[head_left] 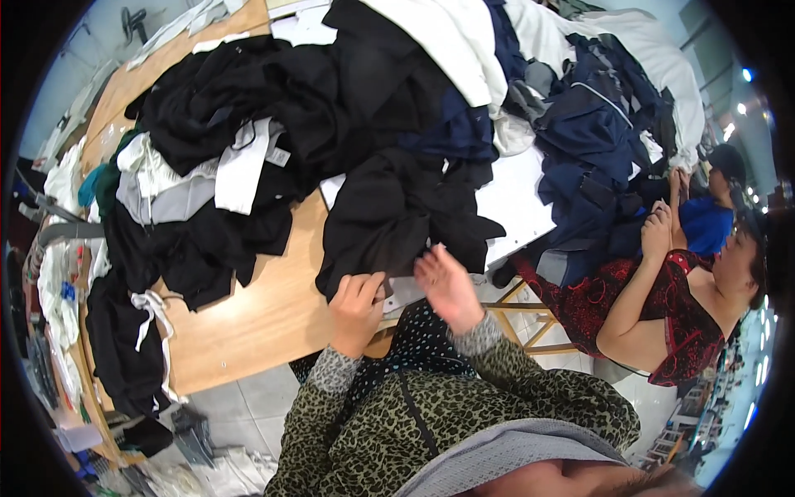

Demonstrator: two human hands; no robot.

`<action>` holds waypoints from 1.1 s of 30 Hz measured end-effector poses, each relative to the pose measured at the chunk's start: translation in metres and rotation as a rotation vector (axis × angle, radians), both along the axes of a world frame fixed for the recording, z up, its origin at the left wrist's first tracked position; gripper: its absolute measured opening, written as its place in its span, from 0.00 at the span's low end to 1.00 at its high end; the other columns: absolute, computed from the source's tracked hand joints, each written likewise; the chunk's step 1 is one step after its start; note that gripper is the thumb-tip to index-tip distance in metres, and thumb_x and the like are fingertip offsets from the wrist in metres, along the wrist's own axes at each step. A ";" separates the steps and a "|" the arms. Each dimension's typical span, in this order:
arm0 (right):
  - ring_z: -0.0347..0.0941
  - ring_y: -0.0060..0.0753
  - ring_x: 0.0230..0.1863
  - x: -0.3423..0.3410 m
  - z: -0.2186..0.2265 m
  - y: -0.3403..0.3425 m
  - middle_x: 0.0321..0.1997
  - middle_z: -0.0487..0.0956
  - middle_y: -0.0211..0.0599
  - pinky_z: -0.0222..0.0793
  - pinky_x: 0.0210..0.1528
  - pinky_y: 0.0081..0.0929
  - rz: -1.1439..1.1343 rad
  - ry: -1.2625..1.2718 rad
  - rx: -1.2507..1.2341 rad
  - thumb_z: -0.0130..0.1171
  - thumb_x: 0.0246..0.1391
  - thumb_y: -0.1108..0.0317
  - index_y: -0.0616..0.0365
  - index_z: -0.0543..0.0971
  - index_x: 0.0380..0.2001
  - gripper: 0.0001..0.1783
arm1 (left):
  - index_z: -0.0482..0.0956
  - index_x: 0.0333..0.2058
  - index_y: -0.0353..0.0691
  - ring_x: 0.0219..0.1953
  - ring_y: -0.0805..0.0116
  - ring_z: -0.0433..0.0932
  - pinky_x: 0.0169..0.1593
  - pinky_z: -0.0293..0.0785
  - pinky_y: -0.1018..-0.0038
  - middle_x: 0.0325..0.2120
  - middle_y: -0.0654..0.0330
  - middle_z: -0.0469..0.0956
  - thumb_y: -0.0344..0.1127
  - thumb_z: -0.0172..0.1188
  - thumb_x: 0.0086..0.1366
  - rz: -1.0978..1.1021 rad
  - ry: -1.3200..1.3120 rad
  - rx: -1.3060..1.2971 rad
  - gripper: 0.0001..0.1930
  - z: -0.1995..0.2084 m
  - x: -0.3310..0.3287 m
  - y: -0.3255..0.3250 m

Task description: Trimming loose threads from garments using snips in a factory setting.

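Note:
A black garment (pixel 377 207) lies rumpled at the near edge of the table in front of me. My left hand (pixel 358 313) is closed at its near edge, fingers bent over the cloth. Just to the right, my right hand (pixel 449 286) is raised with the palm showing and the fingers stretched out, its fingertips close to the same cloth. I see nothing held in it. Small pale spots show on the garment beside the right fingertips, too small to make out.
More black clothes (pixel 240 91) are heaped at the far left, with a white and grey garment (pixel 166 186) among them. Dark blue clothes (pixel 592 141) pile up on the right. A co-worker in a red and black top (pixel 654 323) sits there, beside a person in blue (pixel 704 224). A wooden stool (pixel 538 331) stands below.

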State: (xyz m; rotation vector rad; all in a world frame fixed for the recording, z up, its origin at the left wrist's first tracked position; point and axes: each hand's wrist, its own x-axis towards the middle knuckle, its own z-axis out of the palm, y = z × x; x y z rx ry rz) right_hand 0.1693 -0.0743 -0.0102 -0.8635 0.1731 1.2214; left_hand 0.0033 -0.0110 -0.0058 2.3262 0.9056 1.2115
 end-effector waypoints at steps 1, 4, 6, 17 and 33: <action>0.69 0.33 0.44 -0.006 -0.003 -0.013 0.38 0.74 0.32 0.65 0.50 0.33 0.110 0.030 0.094 0.53 0.57 0.55 0.54 0.74 0.35 0.13 | 0.78 0.33 0.41 0.30 0.62 0.72 0.29 0.70 0.71 0.27 0.61 0.73 0.22 0.59 0.39 -0.032 0.016 0.026 0.18 0.003 0.000 0.002; 0.71 0.27 0.37 -0.034 0.027 -0.016 0.29 0.75 0.28 0.67 0.44 0.33 0.390 0.186 -0.045 0.54 0.56 0.55 0.52 0.75 0.31 0.12 | 0.79 0.33 0.44 0.29 0.65 0.71 0.28 0.70 0.73 0.28 0.63 0.72 0.26 0.59 0.38 -0.157 0.095 0.093 0.17 0.019 -0.005 0.000; 0.73 0.24 0.34 -0.029 0.022 -0.006 0.31 0.76 0.28 0.70 0.39 0.27 0.491 0.097 0.006 0.53 0.57 0.59 0.54 0.76 0.32 0.11 | 0.79 0.32 0.45 0.28 0.66 0.71 0.28 0.70 0.74 0.29 0.63 0.72 0.30 0.58 0.41 -0.242 0.128 0.188 0.15 0.032 -0.006 -0.003; 0.63 0.45 0.59 -0.004 0.030 0.005 0.55 0.68 0.48 0.59 0.61 0.43 0.418 0.189 0.078 0.41 0.62 0.51 0.66 0.61 0.55 0.30 | 0.78 0.32 0.35 0.25 0.60 0.73 0.26 0.69 0.70 0.29 0.57 0.74 0.25 0.59 0.34 -0.022 -0.064 0.281 0.19 -0.016 -0.040 -0.004; 0.66 0.46 0.55 -0.011 0.033 -0.001 0.51 0.72 0.50 0.58 0.61 0.44 0.404 0.218 0.108 0.41 0.62 0.52 0.66 0.62 0.53 0.27 | 0.79 0.30 0.38 0.24 0.64 0.73 0.25 0.68 0.72 0.26 0.60 0.73 0.23 0.58 0.32 0.039 -0.092 0.184 0.19 -0.031 -0.041 -0.007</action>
